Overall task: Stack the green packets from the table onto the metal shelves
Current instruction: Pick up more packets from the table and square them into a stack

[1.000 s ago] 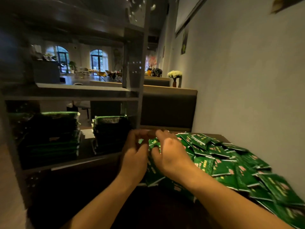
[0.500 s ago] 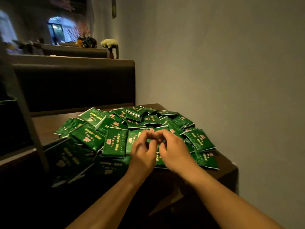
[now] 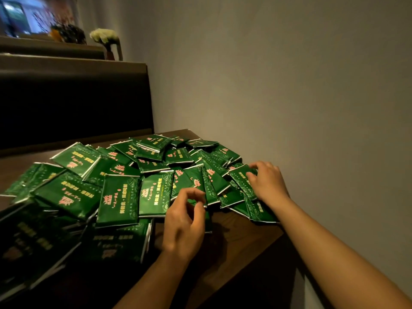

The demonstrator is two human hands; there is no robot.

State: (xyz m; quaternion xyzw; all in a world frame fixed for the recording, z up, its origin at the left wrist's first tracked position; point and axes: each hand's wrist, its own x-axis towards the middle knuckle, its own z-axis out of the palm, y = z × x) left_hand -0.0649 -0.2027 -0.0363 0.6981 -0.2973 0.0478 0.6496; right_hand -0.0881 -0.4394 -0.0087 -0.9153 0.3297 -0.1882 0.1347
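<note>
A loose pile of green packets with pink and gold print covers the dark wooden table. My left hand hovers over the pile's near edge with its fingers loosely curled and nothing in them. At the right edge of the pile, my right hand grips one green packet, fingers curled over its far side. The metal shelves are out of view.
A grey wall runs close along the table's right side. Behind the table stands a dark bench back, and a ledge above it carries a vase of white flowers. The table's near right corner drops off beside my right forearm.
The view swung right, away from the shelves and onto the pile. My hands, which were together, have parted: the right went to the pile's right edge, the left stayed near the front.
</note>
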